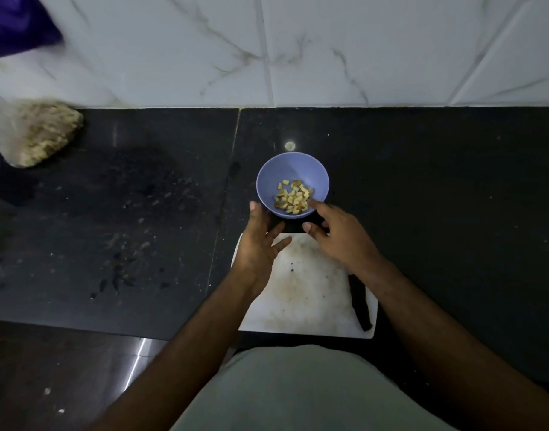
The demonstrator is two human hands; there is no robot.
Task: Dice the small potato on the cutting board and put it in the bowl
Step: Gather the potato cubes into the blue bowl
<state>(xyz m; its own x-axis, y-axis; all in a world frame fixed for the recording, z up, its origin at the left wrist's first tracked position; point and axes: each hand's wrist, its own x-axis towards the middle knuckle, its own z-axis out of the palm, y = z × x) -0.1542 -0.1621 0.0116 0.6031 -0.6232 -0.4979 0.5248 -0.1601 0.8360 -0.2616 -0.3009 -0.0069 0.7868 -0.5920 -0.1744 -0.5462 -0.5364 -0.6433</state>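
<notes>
Between the spread, empty left hand (257,241) and right hand (338,233), the small plastic-looking bowl (268,178) of potato dice (293,196) is judged light, rigid, best taken by both flanks.

left hand (258,241) and right hand (338,234) outstretched (fingers relaxed)

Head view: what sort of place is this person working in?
Most likely a home kitchen. A dark stone counter runs along a marble-tiled wall; on it sit a white cutting board with a knife and a bowl of diced potato.
</notes>
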